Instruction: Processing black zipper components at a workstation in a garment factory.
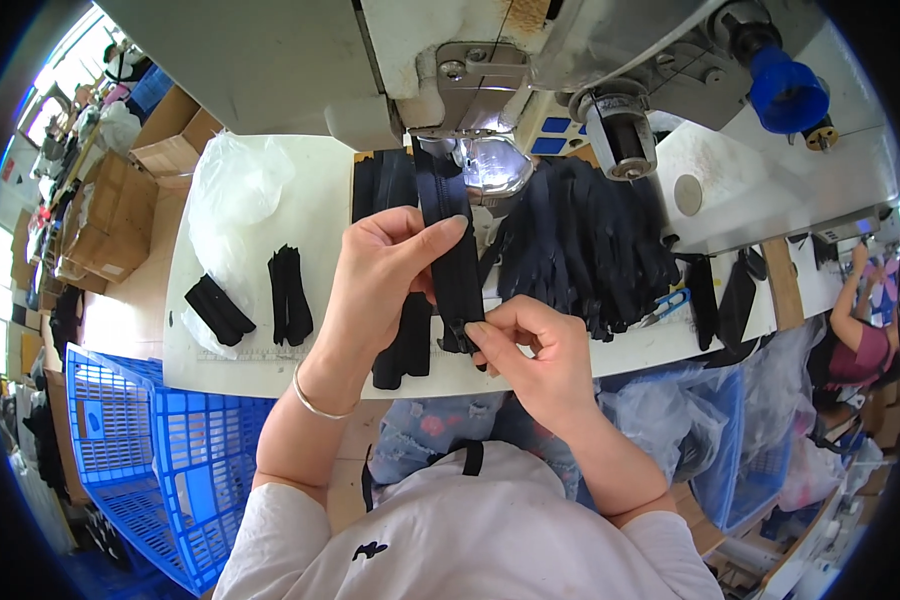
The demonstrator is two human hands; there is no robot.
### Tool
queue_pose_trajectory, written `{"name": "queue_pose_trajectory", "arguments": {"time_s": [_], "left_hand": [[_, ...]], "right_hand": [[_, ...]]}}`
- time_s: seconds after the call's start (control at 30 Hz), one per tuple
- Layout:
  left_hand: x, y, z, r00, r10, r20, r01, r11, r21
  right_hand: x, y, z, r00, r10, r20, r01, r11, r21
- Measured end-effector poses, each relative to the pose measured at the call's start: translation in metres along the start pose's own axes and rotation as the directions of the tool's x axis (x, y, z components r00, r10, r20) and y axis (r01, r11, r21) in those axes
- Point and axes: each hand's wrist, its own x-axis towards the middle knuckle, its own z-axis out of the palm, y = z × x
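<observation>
A dark zipper (457, 275) runs from under the sewing machine's (480, 90) needle area toward me. My left hand (385, 270) pinches its edge partway along, thumb on top. At the near end, my right hand (538, 355) grips the zipper between thumb and fingers, close to what looks like its slider. More black strips (402, 350) lie under and beside my left hand, partly hidden by it. Right of the held zipper, a thick heap of dark zippers (580, 245) covers the table. Two small folded black pieces (220, 310) lie to the left.
A clear plastic bag (232, 190) lies on the white table (190, 370) at the left. Blue-handled thread snips (668, 305) sit beside the heap. Blue crates (195, 470) stand below both table sides. Cardboard boxes (110, 220) are at far left; another person (860, 340) is at far right.
</observation>
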Motion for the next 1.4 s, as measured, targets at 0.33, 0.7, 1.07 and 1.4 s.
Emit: {"name": "queue_pose_trajectory", "arguments": {"time_s": [0.33,0.7,1.07,1.4], "left_hand": [[0.023,0.009,0.003,1.0,0.006,0.003,-0.006,0.997,0.082],[0.026,0.013,0.003,1.0,0.027,0.013,-0.029,0.992,0.127],[0.01,-0.002,0.001,0.998,-0.03,0.063,0.017,0.981,0.195],[-0.025,-0.025,0.002,0.996,-0.041,0.074,0.057,0.97,-0.235]], "right_hand": [[0.014,-0.006,0.008,0.998,0.017,-0.068,-0.007,0.991,0.135],[0.015,-0.005,0.008,0.997,0.023,-0.079,-0.008,0.982,0.187],[0.023,0.005,0.006,0.993,0.027,-0.117,-0.005,0.982,0.189],[0.021,0.003,0.005,0.993,-0.005,-0.122,0.018,0.995,0.103]]}}
